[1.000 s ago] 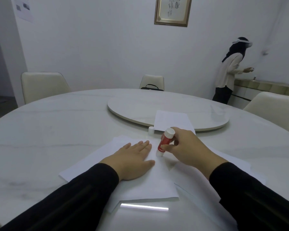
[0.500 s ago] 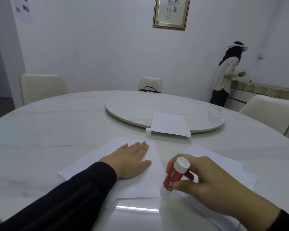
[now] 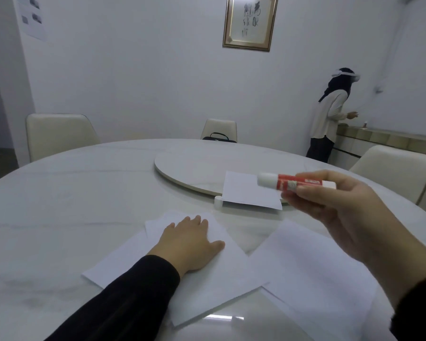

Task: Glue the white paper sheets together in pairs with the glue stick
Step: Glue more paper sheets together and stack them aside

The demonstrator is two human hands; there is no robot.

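My left hand (image 3: 188, 242) lies flat, fingers straight, on a white sheet (image 3: 221, 286) that overlaps another sheet (image 3: 118, 262) on the marble table. My right hand (image 3: 340, 212) is raised above the table and grips a red-and-white glue stick (image 3: 290, 182) held level, its white end pointing left. A further pile of white sheets (image 3: 315, 274) lies at the right, below that hand. One more sheet (image 3: 246, 190) rests on the turntable's near edge, with the small white glue cap (image 3: 218, 202) standing beside it.
A round turntable (image 3: 190, 166) sits at the middle of the big round table (image 3: 59, 205). Cream chairs stand around it, one (image 3: 59, 134) at the far left. A person (image 3: 330, 119) stands at a counter at the back right.
My right hand has lifted the glue stick off the sheet, drawn it right and up, and turned it from upright to level. My left hand stays flat on the paper.
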